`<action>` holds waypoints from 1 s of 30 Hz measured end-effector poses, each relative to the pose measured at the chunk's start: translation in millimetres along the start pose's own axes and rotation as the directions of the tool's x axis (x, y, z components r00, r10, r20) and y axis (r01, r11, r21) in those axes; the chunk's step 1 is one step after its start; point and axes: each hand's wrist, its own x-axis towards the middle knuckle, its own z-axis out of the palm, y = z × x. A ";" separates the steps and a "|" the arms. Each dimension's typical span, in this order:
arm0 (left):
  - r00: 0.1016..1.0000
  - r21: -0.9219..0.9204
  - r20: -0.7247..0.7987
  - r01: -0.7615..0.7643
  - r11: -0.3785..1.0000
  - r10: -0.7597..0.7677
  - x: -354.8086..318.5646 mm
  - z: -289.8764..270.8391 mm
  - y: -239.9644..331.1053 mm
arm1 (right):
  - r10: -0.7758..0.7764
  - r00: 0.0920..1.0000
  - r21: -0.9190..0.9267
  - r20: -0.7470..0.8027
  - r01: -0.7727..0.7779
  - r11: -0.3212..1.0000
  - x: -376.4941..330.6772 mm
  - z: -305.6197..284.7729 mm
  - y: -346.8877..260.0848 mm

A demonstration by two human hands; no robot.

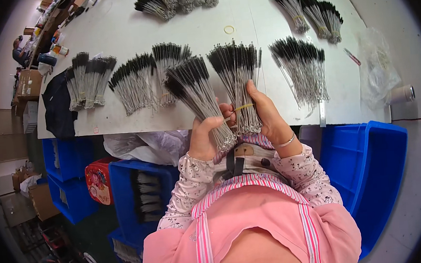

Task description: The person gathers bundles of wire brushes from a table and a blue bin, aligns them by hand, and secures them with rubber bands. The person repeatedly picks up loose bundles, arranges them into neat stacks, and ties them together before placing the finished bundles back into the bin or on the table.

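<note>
Here the left hand (pixel 203 137) grips a loose fan of black-bristled wire tube brushes (pixel 195 90), while the right hand (pixel 263 110) closes round a second bunch (pixel 238 75) with a yellow rubber band (pixel 243 107), near the white table's (pixel 114 35) near edge. Banding seems underway; the band needs seating snugly.

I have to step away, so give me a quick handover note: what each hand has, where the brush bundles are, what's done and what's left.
Left hand: grips a loose bundle of wire brushes.
Right hand: grips a second bundle with a yellow rubber band around its stems.
Done: finished bundles lie in rows across the white table.
Left: the left-hand bundle shows no band; a spare rubber band lies on the table. More brushes sit in the blue bin below.
</note>
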 end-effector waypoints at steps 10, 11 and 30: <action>0.916 -0.159 -0.171 0.339 0.927 -0.364 18.1 7.1 -2.7 | 0.034 0.990 0.021 -0.138 -0.032 0.999 -1.6 -29.0 -3.2; 0.913 -0.174 -0.168 0.344 0.923 -0.372 19.3 6.3 -1.6 | 0.027 0.990 0.008 -0.141 -0.026 1.000 -0.3 -29.6 -3.1; 0.932 -0.449 -0.032 0.309 0.838 -0.361 41.0 21.8 36.9 | 0.086 0.991 0.223 -0.102 -0.062 0.973 3.8 0.7 -42.1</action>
